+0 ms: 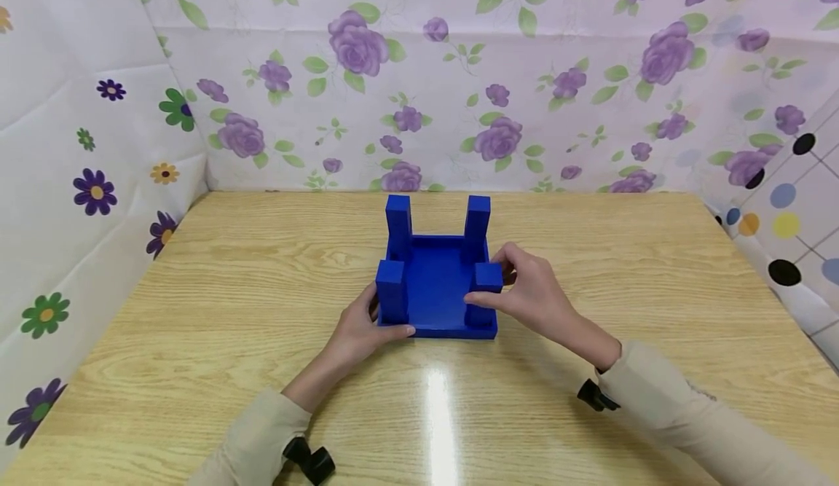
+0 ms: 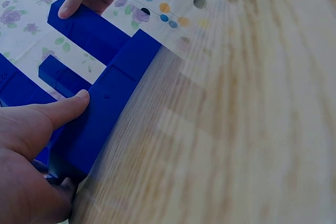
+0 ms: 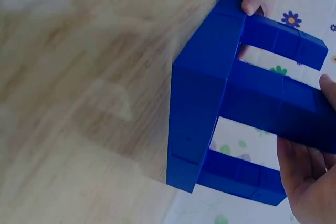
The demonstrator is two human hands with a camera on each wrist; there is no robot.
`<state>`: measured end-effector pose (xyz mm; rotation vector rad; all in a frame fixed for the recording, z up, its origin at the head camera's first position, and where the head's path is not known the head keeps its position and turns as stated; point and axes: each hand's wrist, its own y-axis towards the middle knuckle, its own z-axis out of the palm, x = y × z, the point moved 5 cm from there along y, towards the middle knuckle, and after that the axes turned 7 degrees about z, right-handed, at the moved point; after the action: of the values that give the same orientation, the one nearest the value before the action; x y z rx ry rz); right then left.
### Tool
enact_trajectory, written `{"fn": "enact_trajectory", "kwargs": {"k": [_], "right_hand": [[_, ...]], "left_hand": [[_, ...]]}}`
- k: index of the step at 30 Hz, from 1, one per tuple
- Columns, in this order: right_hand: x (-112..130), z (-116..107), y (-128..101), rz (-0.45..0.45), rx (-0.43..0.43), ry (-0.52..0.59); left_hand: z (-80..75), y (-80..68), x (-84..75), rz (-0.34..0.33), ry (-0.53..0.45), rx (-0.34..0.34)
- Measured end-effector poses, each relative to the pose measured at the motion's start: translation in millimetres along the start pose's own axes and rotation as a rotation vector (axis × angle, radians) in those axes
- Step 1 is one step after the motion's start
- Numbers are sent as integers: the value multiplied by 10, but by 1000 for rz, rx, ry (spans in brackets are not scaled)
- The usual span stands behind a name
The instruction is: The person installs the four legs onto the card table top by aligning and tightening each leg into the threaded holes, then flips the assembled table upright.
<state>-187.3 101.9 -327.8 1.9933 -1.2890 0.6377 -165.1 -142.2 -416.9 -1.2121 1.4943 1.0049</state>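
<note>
A blue square frame with a raised rim, like a small upturned table (image 1: 438,285), sits on the wooden tabletop. A thick square leg stands upright at each corner. My left hand (image 1: 360,334) grips the near left corner, thumb along the front rim and fingers round the outer side, close to the near left leg (image 1: 392,293). Near its top, the near right leg (image 1: 488,277) is pinched between the thumb and fingers of my right hand (image 1: 536,291). In the right wrist view this leg (image 3: 278,103) meets the base at its corner.
The light wooden table (image 1: 275,253) reaches back to a flowered cloth wall (image 1: 432,92). More patterned cloth hangs at the left and right sides. Each forearm, in a beige sleeve, wears a small black device (image 1: 310,460) near the wrist.
</note>
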Motion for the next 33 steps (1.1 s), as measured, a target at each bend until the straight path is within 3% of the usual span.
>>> {"fn": "enact_trajectory", "kwargs": {"k": [6,10,14,18,24,28,33], "right_hand": [[-1,20,-29,-20,-60,1],[-69,35,-43,-10,-35,84],[-170,27,-35,12,103,284],[-228,-3,31,9,321,444],[-276,-51,113,26,588,511],[-278,-54,143,33,653,524],[-272,-50,160,49,647,514]], "left_hand": [[-1,14,5,6,-9,-2],[1,8,-4,9,-15,-5],[11,4,-2,14,-24,6],[4,5,0,17,-25,4],[6,16,-2,13,-12,-2],[7,19,14,9,-10,-8],[7,15,5,6,-9,-12]]}}
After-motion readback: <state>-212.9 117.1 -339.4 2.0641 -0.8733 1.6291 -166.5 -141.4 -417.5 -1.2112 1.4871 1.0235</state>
